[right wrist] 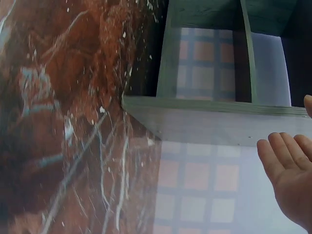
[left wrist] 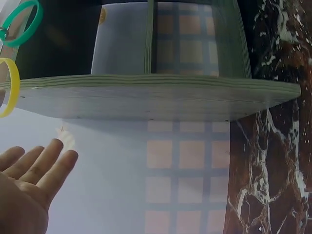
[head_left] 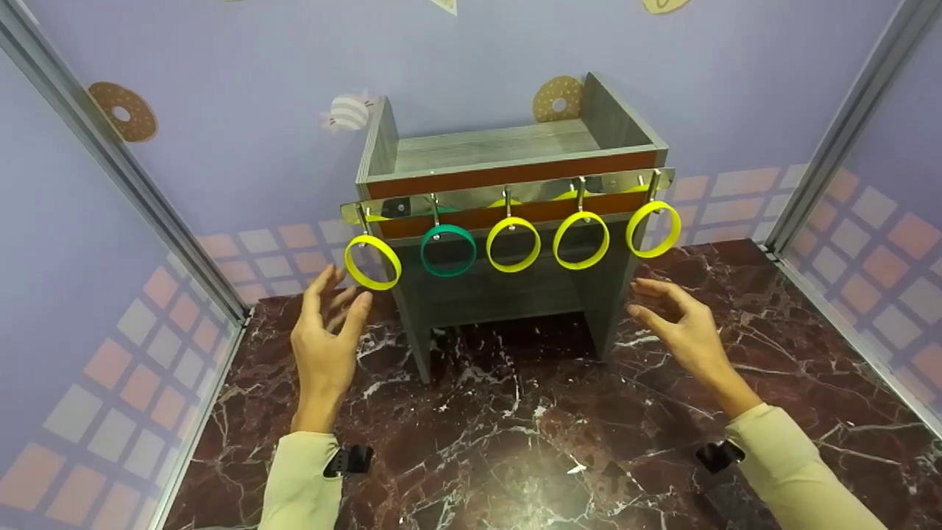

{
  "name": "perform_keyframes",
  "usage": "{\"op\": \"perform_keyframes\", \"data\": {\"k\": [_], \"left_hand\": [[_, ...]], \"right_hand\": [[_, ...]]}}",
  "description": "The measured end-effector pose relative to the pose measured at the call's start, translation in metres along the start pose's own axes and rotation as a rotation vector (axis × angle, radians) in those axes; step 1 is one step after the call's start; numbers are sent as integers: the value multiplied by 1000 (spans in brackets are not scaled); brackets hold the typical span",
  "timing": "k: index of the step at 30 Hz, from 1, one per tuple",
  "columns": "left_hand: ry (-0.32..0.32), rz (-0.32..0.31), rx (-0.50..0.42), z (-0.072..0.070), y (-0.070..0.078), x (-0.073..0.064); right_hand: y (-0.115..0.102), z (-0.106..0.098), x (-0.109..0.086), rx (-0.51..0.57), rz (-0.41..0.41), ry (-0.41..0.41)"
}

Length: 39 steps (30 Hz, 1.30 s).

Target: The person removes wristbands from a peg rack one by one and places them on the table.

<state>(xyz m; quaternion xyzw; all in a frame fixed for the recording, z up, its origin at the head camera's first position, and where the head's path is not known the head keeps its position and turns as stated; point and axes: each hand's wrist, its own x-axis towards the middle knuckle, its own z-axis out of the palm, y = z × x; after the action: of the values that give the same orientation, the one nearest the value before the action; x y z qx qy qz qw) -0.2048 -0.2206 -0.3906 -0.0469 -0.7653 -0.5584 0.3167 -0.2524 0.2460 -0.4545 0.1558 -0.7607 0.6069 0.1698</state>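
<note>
Several rings hang from hooks on a metal rail point(head_left: 471, 197) across the front of a grey wooden shelf unit point(head_left: 515, 140). The leftmost yellow ring point(head_left: 373, 263) has a green ring point(head_left: 448, 251) beside it, and more yellow rings follow to the right. My left hand point(head_left: 324, 346), fingers loosely bent and holding nothing, is just below and left of the leftmost ring. Under the rightmost yellow ring point(head_left: 653, 230), my right hand point(head_left: 684, 331) hovers with its palm inward and nothing in it. Extended fingers show in both wrist views.
Purple panels stand on both sides, the left panel point(head_left: 96, 243) and right panel point(head_left: 876, 221) edged by metal frames. A dark red marble-patterned floor point(head_left: 500, 442) spreads under the unit. The unit's lower part has open compartments with a divider point(left wrist: 150, 39).
</note>
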Motion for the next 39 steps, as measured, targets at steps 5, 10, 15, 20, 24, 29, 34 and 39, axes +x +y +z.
{"op": "perform_keyframes", "data": {"k": [5,10,15,20,24,29,34,39], "left_hand": [[60,-6,-97,6,1,2],[111,-5,-247,10,5,7],[123,1,-340,13,10,10],[125,-29,-425,15,14,12],[133,-34,-482,16,15,13],[134,-46,-552,18,17,13],[134,-58,-566,17,20,14],[128,-54,-579,18,21,14]], "right_hand": [[5,6,1,14,57,47],[12,10,2,-10,101,73],[18,16,4,-13,131,104],[22,22,4,-2,154,139],[15,26,3,-17,161,148],[25,28,3,-13,150,169],[33,30,3,3,159,192],[34,32,1,15,166,197]]}}
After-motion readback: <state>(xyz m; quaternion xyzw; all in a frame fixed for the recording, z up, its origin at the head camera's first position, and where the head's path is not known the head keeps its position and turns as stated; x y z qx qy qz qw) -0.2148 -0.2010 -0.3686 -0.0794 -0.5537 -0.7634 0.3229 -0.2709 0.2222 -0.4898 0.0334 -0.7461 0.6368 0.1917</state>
